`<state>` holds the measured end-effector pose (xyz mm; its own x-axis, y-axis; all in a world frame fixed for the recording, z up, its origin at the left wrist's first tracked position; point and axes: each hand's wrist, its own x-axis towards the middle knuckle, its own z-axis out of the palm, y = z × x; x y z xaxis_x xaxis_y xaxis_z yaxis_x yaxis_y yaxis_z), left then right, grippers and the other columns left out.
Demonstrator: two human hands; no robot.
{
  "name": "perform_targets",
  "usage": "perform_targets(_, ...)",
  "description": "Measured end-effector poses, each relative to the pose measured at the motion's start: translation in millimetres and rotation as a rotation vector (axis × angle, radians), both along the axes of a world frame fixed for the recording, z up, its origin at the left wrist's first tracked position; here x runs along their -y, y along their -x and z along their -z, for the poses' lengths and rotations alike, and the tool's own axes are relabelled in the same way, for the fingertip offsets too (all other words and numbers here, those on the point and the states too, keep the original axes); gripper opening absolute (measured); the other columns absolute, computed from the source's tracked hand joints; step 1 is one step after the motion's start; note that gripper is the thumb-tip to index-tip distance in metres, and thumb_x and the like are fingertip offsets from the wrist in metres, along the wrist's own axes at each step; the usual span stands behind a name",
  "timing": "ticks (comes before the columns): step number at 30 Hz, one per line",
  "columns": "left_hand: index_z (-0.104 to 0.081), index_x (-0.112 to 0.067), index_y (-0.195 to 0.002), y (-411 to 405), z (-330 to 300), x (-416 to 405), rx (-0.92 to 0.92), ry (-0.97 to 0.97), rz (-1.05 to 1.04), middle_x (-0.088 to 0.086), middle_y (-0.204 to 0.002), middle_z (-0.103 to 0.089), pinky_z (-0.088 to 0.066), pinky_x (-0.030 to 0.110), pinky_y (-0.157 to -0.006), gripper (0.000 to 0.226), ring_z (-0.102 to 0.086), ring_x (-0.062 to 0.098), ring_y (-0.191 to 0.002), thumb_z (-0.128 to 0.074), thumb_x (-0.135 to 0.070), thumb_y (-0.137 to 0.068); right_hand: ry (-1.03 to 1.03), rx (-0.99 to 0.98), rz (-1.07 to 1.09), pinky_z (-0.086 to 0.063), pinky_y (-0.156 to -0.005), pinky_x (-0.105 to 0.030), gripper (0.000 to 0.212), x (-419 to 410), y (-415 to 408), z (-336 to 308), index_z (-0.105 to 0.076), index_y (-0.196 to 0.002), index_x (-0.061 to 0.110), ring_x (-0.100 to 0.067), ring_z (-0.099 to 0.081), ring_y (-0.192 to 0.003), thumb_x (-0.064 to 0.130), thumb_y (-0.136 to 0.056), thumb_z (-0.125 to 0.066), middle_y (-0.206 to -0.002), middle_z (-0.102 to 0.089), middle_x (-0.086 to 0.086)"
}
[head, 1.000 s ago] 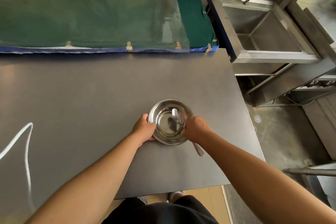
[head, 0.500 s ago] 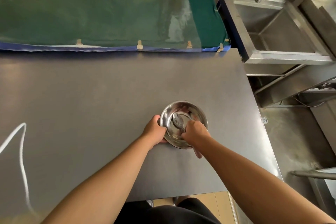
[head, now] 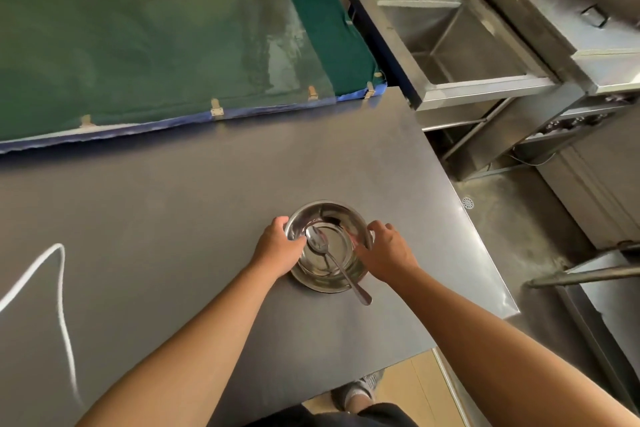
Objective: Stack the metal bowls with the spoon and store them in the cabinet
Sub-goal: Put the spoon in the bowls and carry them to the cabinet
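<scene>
Stacked metal bowls [head: 327, 218] sit on the grey steel table [head: 173, 218], toward its right side. A metal spoon [head: 334, 262] lies inside the top bowl, its handle sticking out over the near right rim. My left hand [head: 277, 246] grips the left rim of the bowls, thumb over the edge. My right hand [head: 386, 251] is curled against the right rim, fingers touching it. How many bowls are stacked is hard to tell from above.
A green cloth-covered surface [head: 138, 28] with a blue edge borders the table's far side. A steel sink [head: 450, 42] with a faucet stands at the upper right, another steel unit [head: 588, 10] beyond it. The table's right edge drops to a tiled floor with a drain [head: 467, 202].
My right hand has let go of the spoon, which now rests in the bowl, and moved to the bowl's right rim. The left hand stays on the left rim.
</scene>
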<state>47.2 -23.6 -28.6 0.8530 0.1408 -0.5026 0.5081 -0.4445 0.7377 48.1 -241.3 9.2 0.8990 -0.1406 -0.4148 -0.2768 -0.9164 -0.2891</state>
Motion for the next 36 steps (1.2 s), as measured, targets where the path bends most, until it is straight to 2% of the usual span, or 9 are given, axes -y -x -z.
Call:
perform_targets(3,-0.056,-0.019,-0.138,-6,-1,-3,-0.032,-0.032,0.020,-0.001,-0.116,-0.065,-0.041,0.027,-0.080,0.051,-0.061,0.023,-0.099,-0.068,-0.033,-0.090,-0.084,-0.071,0.124,-0.056,-0.089,-0.041,0.062,3,-3,3,-0.049,-0.143,0.013,-0.032,-0.066,-0.110,0.044,-0.092,-0.066,-0.130,-0.062,-0.013)
perform_targets(7,-0.059,-0.022,-0.132,-11,-2,-5,-0.090,-0.026,0.037,0.002,-0.109,-0.070,-0.049,0.032,-0.078,0.047,-0.066,0.024,-0.097,-0.066,-0.038,-0.088,-0.354,-0.180,0.344,-0.066,-0.070,-0.045,0.051,2,-2,7,-0.053,-0.133,0.014,-0.027,-0.077,-0.081,0.036,-0.089,-0.069,-0.101,-0.073,-0.009)
perform_targets(10,-0.060,-0.026,-0.126,-12,-6,-4,-0.122,-0.010,0.030,0.003,-0.107,-0.071,-0.061,0.041,-0.083,0.042,-0.069,0.028,-0.097,-0.066,-0.038,-0.086,-0.478,-0.205,0.449,-0.066,-0.070,-0.047,0.058,5,-2,7,-0.052,-0.136,0.011,-0.028,-0.077,-0.084,0.037,-0.089,-0.073,-0.103,-0.073,-0.012)
perform_targets(15,-0.061,-0.032,-0.114,-6,-25,6,-0.160,0.022,-0.013,-0.003,-0.095,-0.070,-0.057,0.030,-0.056,0.037,-0.070,0.022,-0.084,-0.065,-0.041,-0.078,-0.557,-0.206,0.483,-0.066,-0.071,-0.047,0.058,21,6,-1,-0.054,-0.139,0.010,-0.028,-0.077,-0.087,0.033,-0.089,-0.073,-0.108,-0.073,-0.013)
perform_targets(20,-0.065,-0.029,-0.114,2,-53,45,-0.117,0.085,-0.004,-0.004,-0.099,-0.072,-0.066,0.044,-0.076,0.034,-0.074,0.024,-0.090,-0.067,-0.036,-0.081,-0.579,-0.146,0.487,-0.067,-0.064,-0.040,0.060,63,27,-22,-0.051,-0.144,0.011,-0.024,-0.077,-0.082,0.031,-0.092,-0.071,-0.105,-0.073,-0.010)
perform_targets(25,-0.066,-0.025,-0.117,15,-86,105,-0.055,0.132,0.059,0.001,-0.104,-0.074,-0.067,0.048,-0.077,0.033,-0.077,0.025,-0.089,-0.068,-0.032,-0.086,-0.620,-0.033,0.528,-0.067,-0.063,-0.041,0.058,125,61,-53,-0.054,-0.143,0.008,-0.021,-0.078,-0.074,0.028,-0.091,-0.072,-0.097,-0.075,-0.008)
perform_targets(31,-0.070,-0.028,-0.116,43,-127,199,0.034,0.133,0.198,0.001,-0.105,-0.076,-0.065,0.052,-0.084,0.050,-0.076,0.027,-0.094,-0.067,-0.047,-0.069,-0.663,0.120,0.595,-0.066,-0.060,-0.035,0.047,218,125,-100,-0.059,-0.135,0.008,-0.016,-0.078,-0.067,0.024,-0.092,-0.072,-0.090,-0.076,-0.005)
perform_targets(34,-0.070,-0.031,-0.107,59,-143,253,0.068,0.143,0.266,-0.004,-0.104,-0.074,-0.065,0.052,-0.084,0.043,-0.076,0.025,-0.094,-0.069,-0.049,-0.068,-0.688,0.191,0.646,-0.067,-0.067,-0.043,0.041,268,163,-122,-0.062,-0.130,0.006,-0.024,-0.079,-0.076,0.021,-0.093,-0.072,-0.097,-0.076,-0.009)
perform_targets(36,-0.070,-0.026,-0.116,70,-154,294,0.104,0.148,0.321,-0.001,-0.109,-0.073,-0.063,0.053,-0.088,0.053,-0.074,0.027,-0.100,-0.071,-0.049,-0.069,-0.711,0.238,0.692,-0.066,-0.069,-0.046,0.037,303,191,-135,-0.064,-0.128,0.005,-0.027,-0.079,-0.079,0.019,-0.093,-0.071,-0.099,-0.077,-0.011)
